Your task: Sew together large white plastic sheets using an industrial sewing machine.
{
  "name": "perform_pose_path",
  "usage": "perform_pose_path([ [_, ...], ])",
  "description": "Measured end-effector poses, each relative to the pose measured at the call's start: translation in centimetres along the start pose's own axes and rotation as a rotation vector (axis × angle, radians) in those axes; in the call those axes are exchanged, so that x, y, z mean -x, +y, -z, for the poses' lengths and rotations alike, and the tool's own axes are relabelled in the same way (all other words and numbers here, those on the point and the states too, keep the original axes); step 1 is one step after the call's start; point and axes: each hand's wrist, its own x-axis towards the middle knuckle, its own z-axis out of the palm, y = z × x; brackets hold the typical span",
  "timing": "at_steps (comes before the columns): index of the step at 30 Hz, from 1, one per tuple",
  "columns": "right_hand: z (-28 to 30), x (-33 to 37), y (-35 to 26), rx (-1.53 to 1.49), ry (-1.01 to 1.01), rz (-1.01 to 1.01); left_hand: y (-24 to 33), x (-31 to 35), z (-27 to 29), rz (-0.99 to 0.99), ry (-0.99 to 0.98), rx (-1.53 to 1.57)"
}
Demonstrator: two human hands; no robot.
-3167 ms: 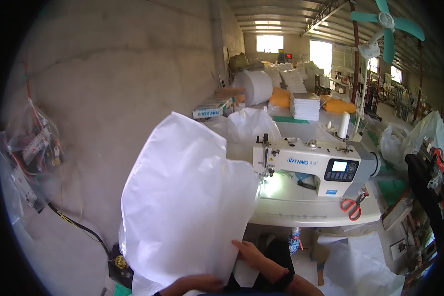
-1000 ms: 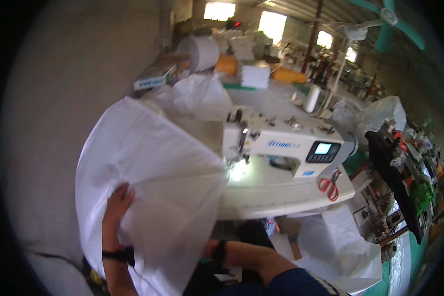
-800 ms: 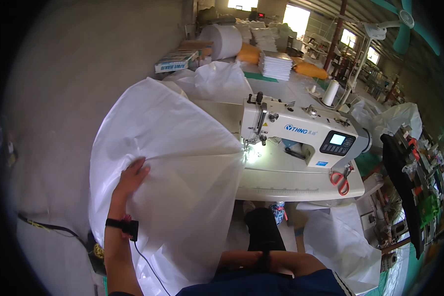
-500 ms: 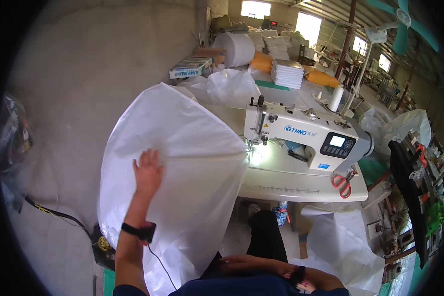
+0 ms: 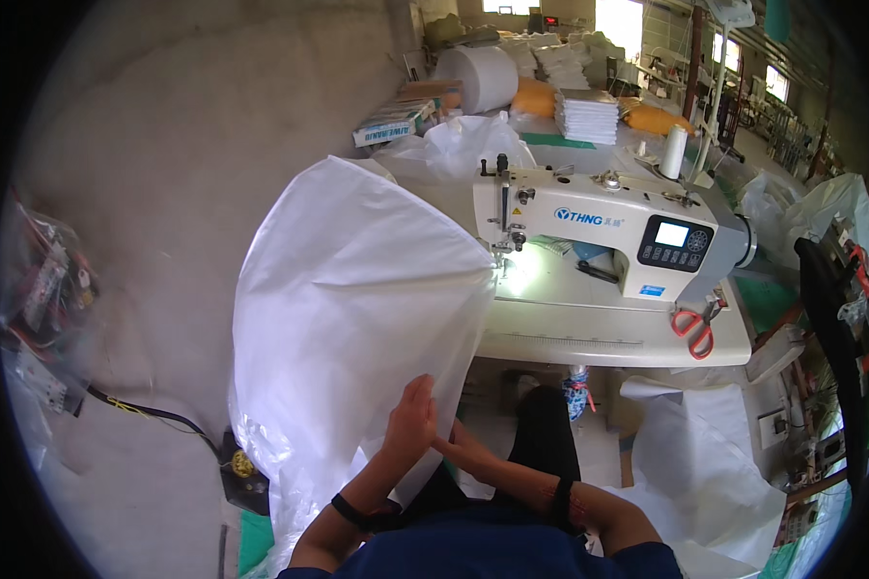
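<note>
A large white plastic-like sheet (image 5: 357,261) hangs over the left front of the table, its right corner at the needle area of a white sewing machine (image 5: 589,217). My left hand (image 5: 412,422) is over the sheet's lower right edge, seen edge-on with its fingers stretched upward and close together. Just right of it, my right hand (image 5: 465,450) reaches in from the right, beside the same edge. Its fingertips are hidden behind my left hand, so a hold on the sheet cannot be made out. The machine's lamp lights the needle area.
Red-handled scissors (image 5: 694,333) lie on the table's right end. A thread cone (image 5: 674,152) stands behind the machine. Another white sheet (image 5: 700,463) hangs below at right. White stacks (image 5: 586,120) and a large white roll (image 5: 478,79) are at the back. A black cable (image 5: 150,417) runs along the left floor.
My left hand has moved right and down from the middle of the sheet to its edge. My right hand has come up from my lap beside it. The view has shifted slightly.
</note>
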Motion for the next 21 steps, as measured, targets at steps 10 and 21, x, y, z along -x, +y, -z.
perform_pose_path([
  [10, 5.9, 1.4, -2.5, -0.171, -0.384, -0.386, -3.6, -2.6, 1.4, -0.196, 0.138, -0.543],
  [21, 3.9, -0.8, -3.6, -0.225, 0.165, -0.077, -0.4, -0.3, 1.2, -0.267, -0.260, -0.347],
])
